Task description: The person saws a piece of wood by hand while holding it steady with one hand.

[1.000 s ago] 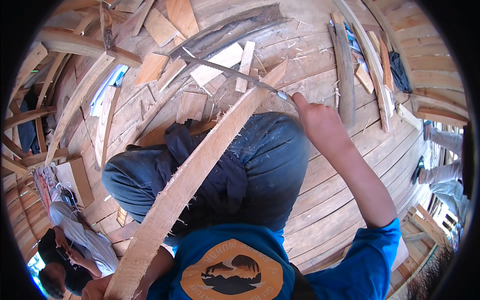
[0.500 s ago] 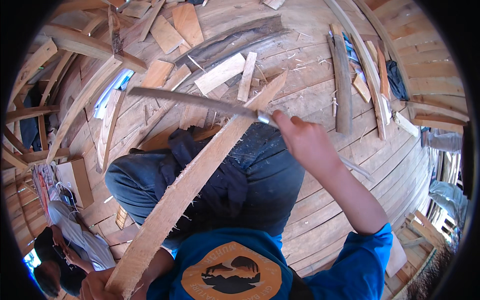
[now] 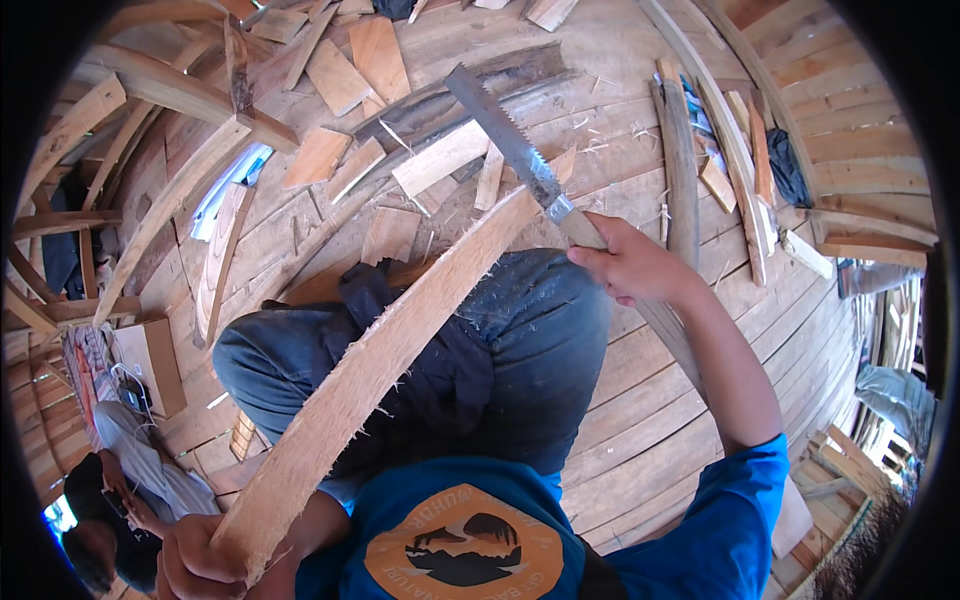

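Observation:
A long, rough-hewn wooden plank [image 3: 370, 360] runs slantwise across my lap, splintery fibres along its edges. Its near end is gripped by my left hand [image 3: 200, 560], low at the left. My right hand [image 3: 630, 260] is closed around the wooden handle of a long-handled machete [image 3: 510, 140]. The blade points up and to the left, and one edge looks jagged. Near the handle, the blade's base overlaps the plank's far end in view; whether they touch I cannot tell. The handle continues behind my right hand toward my forearm.
Offcuts [image 3: 440, 160] and shavings lie on the plank floor [image 3: 640, 440] beyond my knees. Long boards [image 3: 682, 170] rest at the right. Curved timber ribs [image 3: 170, 220] rise at the left. Another person [image 3: 130, 500] sits at lower left beside a cardboard box [image 3: 155, 365].
The machete has swung from pointing left across the plank to pointing up and left. My right hand has shifted slightly right and turned. The plank and my left hand have barely moved.

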The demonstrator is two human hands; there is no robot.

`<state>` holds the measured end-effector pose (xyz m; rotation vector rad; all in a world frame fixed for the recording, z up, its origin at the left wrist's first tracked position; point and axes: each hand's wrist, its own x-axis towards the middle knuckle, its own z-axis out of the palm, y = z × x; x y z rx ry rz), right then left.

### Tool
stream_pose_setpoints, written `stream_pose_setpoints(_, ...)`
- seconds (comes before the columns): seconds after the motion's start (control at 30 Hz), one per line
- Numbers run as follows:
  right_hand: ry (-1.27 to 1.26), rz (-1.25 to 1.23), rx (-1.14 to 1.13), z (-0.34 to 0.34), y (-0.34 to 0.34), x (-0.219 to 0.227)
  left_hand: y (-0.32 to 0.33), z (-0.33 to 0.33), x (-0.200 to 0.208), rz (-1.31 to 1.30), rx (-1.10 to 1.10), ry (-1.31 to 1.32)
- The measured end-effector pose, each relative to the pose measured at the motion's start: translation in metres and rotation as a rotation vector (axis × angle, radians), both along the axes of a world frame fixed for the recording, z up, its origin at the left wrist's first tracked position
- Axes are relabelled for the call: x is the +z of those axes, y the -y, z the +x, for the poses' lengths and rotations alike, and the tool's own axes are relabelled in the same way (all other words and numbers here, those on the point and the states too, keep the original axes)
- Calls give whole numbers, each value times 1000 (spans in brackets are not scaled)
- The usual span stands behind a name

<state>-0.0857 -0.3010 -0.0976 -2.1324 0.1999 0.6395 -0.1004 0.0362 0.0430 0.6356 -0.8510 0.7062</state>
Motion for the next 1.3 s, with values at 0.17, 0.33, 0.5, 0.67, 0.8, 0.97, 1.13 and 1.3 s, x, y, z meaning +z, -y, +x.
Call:
stream_pose_setpoints(0.17, 550, -376, 166, -25, -28, -5, -1, 1, -1, 63, -46, 13)
stream_pose_setpoints(0.33, 541, -713, 303, -18, -47, 1, -5, -5, 5, 67, -25, 10)
stream_pose_setpoints(0.5, 450, -904, 285, -9, 15, -42, -44, -8, -5, 176, -295, -70)
stream_pose_setpoints(0.67, 362, -836, 233, -9, 9, -32, -42, -12, -16, -55, 816, -300)
stream_pose_setpoints(0.8, -226, 49, -29, 7, -3, 15, -5, -2, -7, 94, -61, -2)
stream_pose_setpoints(0.97, 538, -348, 214, -21, -35, 8, -5, -2, -4, 95, -62, -10)
stream_pose_setpoints(1.13, 438, -830, 261, -19, -4, -18, -6, -5, -1, 108, -49, 3)
stream_pose_setpoints(1.3, 335, -941, 269, -18, 8, -15, -68, -33, -17, 219, 463, -364)
